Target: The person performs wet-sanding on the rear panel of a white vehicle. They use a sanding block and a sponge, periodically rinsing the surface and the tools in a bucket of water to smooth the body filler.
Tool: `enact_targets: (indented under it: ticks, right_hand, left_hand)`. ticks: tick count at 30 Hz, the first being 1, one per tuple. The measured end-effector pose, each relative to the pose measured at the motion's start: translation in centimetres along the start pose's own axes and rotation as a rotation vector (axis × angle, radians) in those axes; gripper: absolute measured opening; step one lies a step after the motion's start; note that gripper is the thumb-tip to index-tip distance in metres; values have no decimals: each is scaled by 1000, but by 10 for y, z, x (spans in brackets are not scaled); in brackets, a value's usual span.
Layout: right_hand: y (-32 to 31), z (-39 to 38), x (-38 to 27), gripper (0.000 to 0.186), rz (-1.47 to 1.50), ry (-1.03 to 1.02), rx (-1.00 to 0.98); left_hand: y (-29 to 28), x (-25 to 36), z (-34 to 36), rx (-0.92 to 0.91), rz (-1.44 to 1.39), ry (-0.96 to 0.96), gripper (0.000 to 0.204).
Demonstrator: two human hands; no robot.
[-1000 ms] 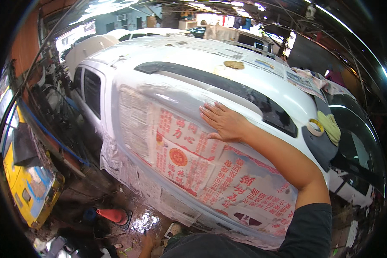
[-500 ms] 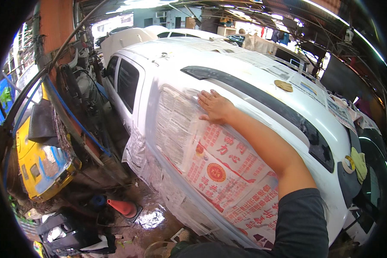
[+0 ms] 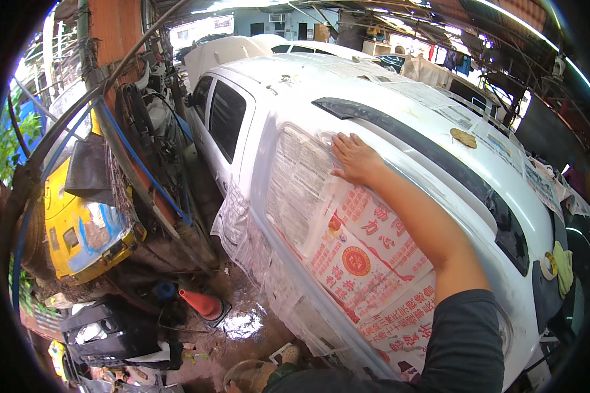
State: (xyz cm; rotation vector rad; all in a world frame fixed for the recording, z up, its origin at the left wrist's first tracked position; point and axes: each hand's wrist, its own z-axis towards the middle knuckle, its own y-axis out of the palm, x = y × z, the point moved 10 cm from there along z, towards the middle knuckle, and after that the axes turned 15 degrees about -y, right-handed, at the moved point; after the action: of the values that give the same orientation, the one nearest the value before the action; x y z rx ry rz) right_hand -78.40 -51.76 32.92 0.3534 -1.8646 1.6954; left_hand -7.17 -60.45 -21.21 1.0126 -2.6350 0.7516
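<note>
My right hand [image 3: 357,160] lies palm down on the upper edge of a masked side window of a white car [image 3: 288,92]. Its fingers stretch forward and the thumb is apart; whether anything thin lies under the palm is hidden. Below the hand, a printed red-and-white paper sheet [image 3: 380,288] covers much of the window, with newspaper [image 3: 298,177] under a clear film farther forward. The black roof rail [image 3: 426,157] runs just above my forearm. My left hand is out of view.
A tan pad [image 3: 464,137] and newspaper sheets rest on the roof. A tape roll [image 3: 548,265] and yellow-green cloth [image 3: 562,268] sit at the car's rear. To the left are a yellow panel [image 3: 62,239], blue hoses, an orange cone [image 3: 200,303] and black car parts [image 3: 108,331].
The whole view has shifted, so the car and hand appear farther right. My right hand stays flat at the window's upper edge, with little visible movement along it.
</note>
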Motion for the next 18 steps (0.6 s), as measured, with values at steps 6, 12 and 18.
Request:
enact_targets:
  ticks: [6, 12, 18]
  right_hand:
    - [-13, -75, -14, 83, 3, -2, 52]
    - [-26, -142, -32, 83, -42, -33, 19]
    - [-37, -195, -47, 83, -40, -43, 28]
  left_hand:
    - [1, -21, 5, 2, 34, 23, 68]
    - [12, -22, 11, -15, 95, 75, 69]
    - [25, -16, 16, -40, 164, 151, 70]
